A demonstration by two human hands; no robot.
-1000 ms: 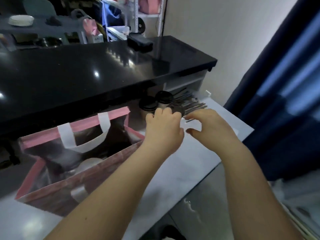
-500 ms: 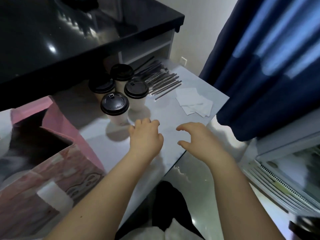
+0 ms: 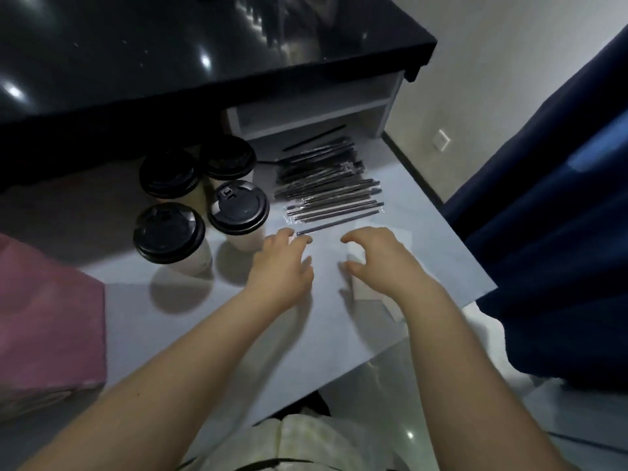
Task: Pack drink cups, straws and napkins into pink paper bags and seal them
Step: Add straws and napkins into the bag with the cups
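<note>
Both hands have gone forward across the bench (image 3: pixel 238 334) since half a second ago. The view has tipped lower too, so only a corner of the pink bag (image 3: pixel 47 317) shows, well left of the cups (image 3: pixel 169 232). Four cups with black lids stand upright in a tight group on the bench. Just right of the cups the left hand (image 3: pixel 280 266) is palm down, its grip open, fingers nearly straight. Its fingertips touch the near end of the nearest straw. The straws (image 3: pixel 326 185), in clear wrappers, lie in a flat pile right of the cups, beyond both hands. Further right of the cups the right hand (image 3: pixel 377 260) arches over the napkins (image 3: pixel 365 288), its grip loosely open, fingers curved, holding nothing. A blue curtain (image 3: pixel 543 232) hangs far right of the cups.
</note>
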